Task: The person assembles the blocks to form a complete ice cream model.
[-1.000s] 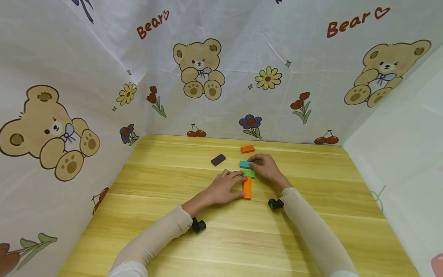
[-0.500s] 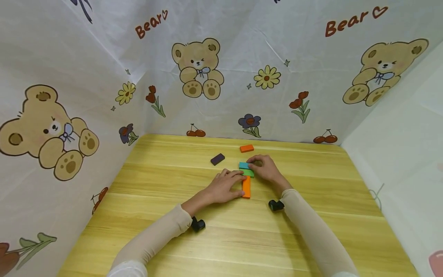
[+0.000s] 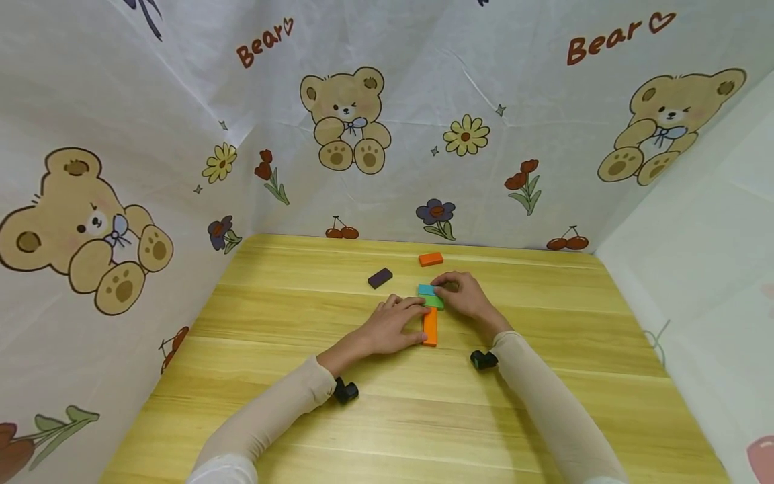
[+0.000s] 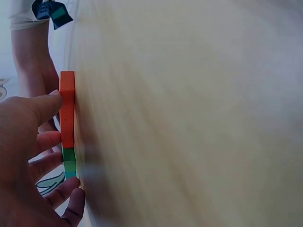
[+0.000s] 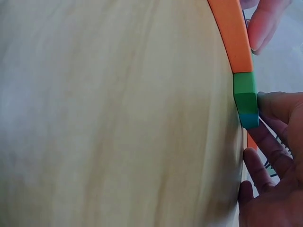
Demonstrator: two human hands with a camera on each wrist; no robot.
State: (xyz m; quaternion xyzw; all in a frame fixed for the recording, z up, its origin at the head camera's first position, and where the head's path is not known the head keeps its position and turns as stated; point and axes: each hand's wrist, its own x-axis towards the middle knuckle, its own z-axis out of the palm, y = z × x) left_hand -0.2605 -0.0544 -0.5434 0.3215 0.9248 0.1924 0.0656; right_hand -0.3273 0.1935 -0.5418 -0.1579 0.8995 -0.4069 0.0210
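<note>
On the table, an orange block point(image 3: 431, 329) lies lengthwise, with a green block point(image 3: 433, 302) across its far end. A blue block point(image 3: 426, 290) lies along the green one's far side, touching it. My left hand point(image 3: 390, 328) rests its thumb and fingertips on the orange block and reaches the green block; the left wrist view shows the thumb stretched onto the orange block point(image 4: 67, 111). My right hand point(image 3: 464, 294) pinches the right end of the blue block. In the right wrist view its thumb presses at the green block point(image 5: 245, 97), its index finger behind the blue block point(image 5: 249, 121).
A dark purple block point(image 3: 380, 277) lies to the far left of the row. Another orange block point(image 3: 431, 259) lies behind it, near the table's back edge. Bear-printed white cloth point(image 3: 399, 188) rises behind the table. Black wrist cameras point(image 3: 347, 391) hang under both sleeves.
The blue block has slid slightly toward me under my right hand, closing the narrow gap to the green block. My left hand has stayed in place on the orange block.
</note>
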